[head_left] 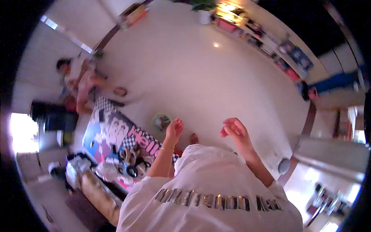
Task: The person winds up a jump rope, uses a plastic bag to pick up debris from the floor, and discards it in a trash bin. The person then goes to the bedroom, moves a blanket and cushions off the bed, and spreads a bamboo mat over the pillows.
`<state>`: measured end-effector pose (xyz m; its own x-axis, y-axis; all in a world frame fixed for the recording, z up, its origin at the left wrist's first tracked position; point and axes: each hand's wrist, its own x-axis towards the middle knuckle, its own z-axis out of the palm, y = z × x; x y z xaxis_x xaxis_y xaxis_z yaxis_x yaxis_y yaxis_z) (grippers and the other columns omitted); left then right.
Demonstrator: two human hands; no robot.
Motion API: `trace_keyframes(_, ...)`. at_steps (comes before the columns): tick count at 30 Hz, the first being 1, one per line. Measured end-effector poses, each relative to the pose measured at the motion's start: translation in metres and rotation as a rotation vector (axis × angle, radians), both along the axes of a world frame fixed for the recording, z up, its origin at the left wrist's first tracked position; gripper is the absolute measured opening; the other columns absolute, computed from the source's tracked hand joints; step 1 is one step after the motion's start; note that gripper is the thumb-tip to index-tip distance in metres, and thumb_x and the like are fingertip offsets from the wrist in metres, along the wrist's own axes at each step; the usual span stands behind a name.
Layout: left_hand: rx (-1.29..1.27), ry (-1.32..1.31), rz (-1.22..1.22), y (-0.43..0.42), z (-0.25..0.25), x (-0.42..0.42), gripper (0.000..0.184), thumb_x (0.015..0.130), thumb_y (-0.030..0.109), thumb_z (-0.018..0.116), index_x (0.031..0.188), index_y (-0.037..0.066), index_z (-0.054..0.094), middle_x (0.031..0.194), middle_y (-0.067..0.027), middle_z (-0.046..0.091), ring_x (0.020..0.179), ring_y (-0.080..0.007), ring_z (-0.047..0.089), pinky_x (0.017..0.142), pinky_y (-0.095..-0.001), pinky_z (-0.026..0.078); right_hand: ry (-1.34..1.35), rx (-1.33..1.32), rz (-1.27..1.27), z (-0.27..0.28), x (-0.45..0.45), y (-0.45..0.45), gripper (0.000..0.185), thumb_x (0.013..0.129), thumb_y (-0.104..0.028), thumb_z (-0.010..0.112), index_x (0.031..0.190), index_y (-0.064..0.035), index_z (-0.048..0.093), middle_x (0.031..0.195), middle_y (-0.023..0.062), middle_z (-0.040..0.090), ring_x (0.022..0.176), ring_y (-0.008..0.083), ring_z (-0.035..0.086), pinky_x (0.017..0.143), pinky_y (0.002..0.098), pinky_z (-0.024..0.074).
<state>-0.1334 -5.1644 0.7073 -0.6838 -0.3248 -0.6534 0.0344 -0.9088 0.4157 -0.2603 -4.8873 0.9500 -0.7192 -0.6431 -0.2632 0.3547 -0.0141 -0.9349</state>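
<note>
My left hand [174, 130] is raised in front of my body with its fingers loosely bent, and I see nothing in it. My right hand [234, 130] hangs in the air across from it, fingers half curled and the thumb side apart, also holding nothing visible. Beyond my left hand, a round basin-like thing with a pale green rim [161, 122] stands on the floor; its contents are blurred. Left of that hand is a low table with a black-and-white checked cover [129, 133] bearing pink letters. A white shirt [228, 178] covers my body.
On the table lie a black ring-shaped item [132, 171] and other clutter. A person [79, 79] sits at the left. A long shelf [266, 46] with many items runs along the upper right, near a potted plant [205, 16]. A grey round container [284, 166] stands right.
</note>
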Motion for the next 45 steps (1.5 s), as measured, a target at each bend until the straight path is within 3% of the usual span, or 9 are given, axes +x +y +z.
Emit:
trace_keyframes(2, 0.039, 0.113, -0.091, 0.034, 0.060, -0.044, 0.017, 0.091, 0.012, 0.056, 0.106, 0.004, 0.058, 0.088, -0.0032, 0.062, 0.082, -0.0137, 0.061, 0.078, -0.0284, 0.053, -0.053, -0.068, -0.123, 0.006, -0.006, 0.031, 0.022, 0.097, -0.019, 0.054, 0.113, -0.0042, 0.052, 0.089, 0.0094, 0.064, 0.080, 0.0164, 0.062, 0.077, 0.0321, 0.0503)
trace_keyframes(4, 0.058, 0.162, -0.174, 0.081, 0.126, -0.087, 0.014, 0.091, 0.010, 0.055, 0.101, 0.004, 0.061, 0.089, -0.0060, 0.065, 0.085, -0.0163, 0.063, 0.078, -0.0296, 0.054, -0.063, -0.118, -0.272, 0.015, -0.006, 0.071, 0.023, 0.099, -0.021, 0.050, 0.114, -0.0043, 0.052, 0.089, 0.0099, 0.064, 0.080, 0.0177, 0.062, 0.076, 0.0328, 0.0499)
trace_keyframes(12, 0.109, 0.416, -0.660, 0.347, 0.221, -0.188, 0.028, 0.091, 0.018, 0.052, 0.115, 0.004, 0.058, 0.102, -0.0063, 0.062, 0.092, -0.0152, 0.058, 0.085, -0.0310, 0.050, -0.023, -0.345, -0.739, 0.011, 0.014, 0.316, 0.032, 0.101, -0.030, 0.041, 0.118, -0.0047, 0.051, 0.095, 0.0141, 0.064, 0.080, 0.0207, 0.063, 0.075, 0.0341, 0.0499)
trace_keyframes(20, 0.140, 0.328, -1.153, 0.657, 0.219, -0.204, 0.035, 0.090, 0.022, 0.053, 0.119, 0.004, 0.058, 0.103, -0.0072, 0.063, 0.088, -0.0169, 0.060, 0.084, -0.0330, 0.051, 0.032, -0.405, -1.178, 0.005, 0.070, 0.560, 0.038, 0.101, -0.034, 0.040, 0.123, -0.0041, 0.046, 0.098, 0.0147, 0.064, 0.080, 0.0219, 0.064, 0.075, 0.0338, 0.0494)
trace_keyframes(26, 0.102, 0.222, -1.471, 0.827, 0.202, -0.213, 0.033, 0.088, 0.022, 0.055, 0.118, 0.007, 0.059, 0.097, -0.0056, 0.064, 0.087, -0.0165, 0.060, 0.085, -0.0341, 0.051, 0.113, -0.488, -1.470, -0.019, 0.103, 0.687, 0.039, 0.100, -0.035, 0.041, 0.123, -0.0043, 0.047, 0.095, 0.0142, 0.065, 0.081, 0.0221, 0.064, 0.076, 0.0333, 0.0487)
trace_keyframes(36, 0.305, 0.223, -1.834, 1.173, 0.188, -0.213, 0.020, 0.087, 0.019, 0.056, 0.103, 0.009, 0.060, 0.085, -0.0017, 0.054, 0.071, -0.0136, 0.050, 0.065, -0.0271, 0.044, 0.147, -0.385, -1.768, -0.016, 0.124, 0.961, 0.031, 0.099, -0.032, 0.045, 0.108, -0.0038, 0.054, 0.081, 0.0077, 0.061, 0.074, 0.0148, 0.060, 0.072, 0.0284, 0.0471)
trace_keyframes(41, 0.374, 0.242, -2.030, 1.299, 0.211, -0.210, 0.016, 0.090, 0.015, 0.053, 0.104, 0.009, 0.056, 0.085, -0.0027, 0.055, 0.072, -0.0127, 0.052, 0.065, -0.0265, 0.044, 0.214, -0.416, -1.914, -0.014, 0.125, 1.060, 0.029, 0.099, -0.030, 0.047, 0.107, -0.0033, 0.054, 0.079, 0.0080, 0.061, 0.074, 0.0146, 0.060, 0.071, 0.0283, 0.0468)
trace_keyframes(45, 0.367, 0.228, -2.064, 1.390, 0.200, -0.208, 0.015, 0.090, 0.014, 0.053, 0.103, 0.008, 0.057, 0.085, -0.0030, 0.054, 0.072, -0.0130, 0.051, 0.065, -0.0269, 0.044, 0.197, -0.459, -1.977, -0.031, 0.137, 1.145, 0.027, 0.099, -0.029, 0.048, 0.104, -0.0028, 0.055, 0.079, 0.0082, 0.060, 0.073, 0.0156, 0.060, 0.070, 0.0290, 0.0474)
